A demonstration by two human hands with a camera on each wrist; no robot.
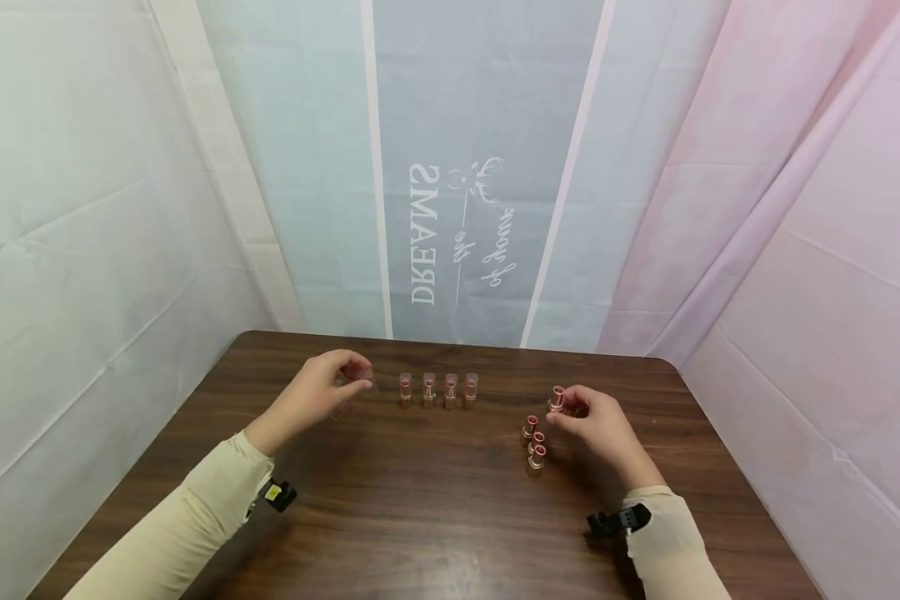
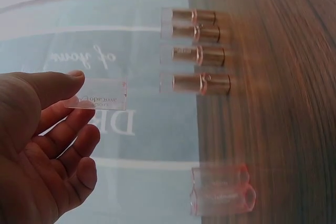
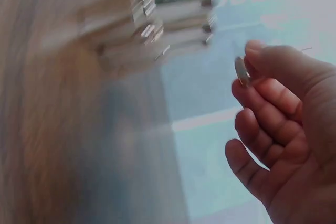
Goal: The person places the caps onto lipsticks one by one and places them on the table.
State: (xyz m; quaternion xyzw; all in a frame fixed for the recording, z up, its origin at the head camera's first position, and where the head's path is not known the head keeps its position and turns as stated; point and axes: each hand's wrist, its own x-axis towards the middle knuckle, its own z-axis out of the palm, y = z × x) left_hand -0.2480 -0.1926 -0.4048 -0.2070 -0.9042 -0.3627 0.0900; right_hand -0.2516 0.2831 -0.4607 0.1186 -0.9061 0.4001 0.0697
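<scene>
My left hand [image 1: 322, 385] pinches a clear lettered lipstick cap [image 2: 100, 94] between thumb and forefinger, above the table. Two more clear caps [image 2: 223, 199] stand on the table near this hand. To its right is a row of several gold lipsticks [image 1: 429, 392] standing upright with clear caps over them. My right hand [image 1: 596, 421] pinches an uncapped lipstick [image 1: 557, 398], red tip upward. In the right wrist view only a small metallic oval end [image 3: 241, 72] of it shows at the fingertips. Three uncapped lipsticks [image 1: 537, 458] stand close together beside this hand, blurred in the right wrist view.
A dark wood table [image 1: 420, 517] bears everything. Behind it hangs a grey-blue curtain [image 1: 487, 100] with mirrored lettering. Pale cloth walls [image 1: 82, 208] flank both sides. Each wrist wears a black camera [image 1: 618, 521].
</scene>
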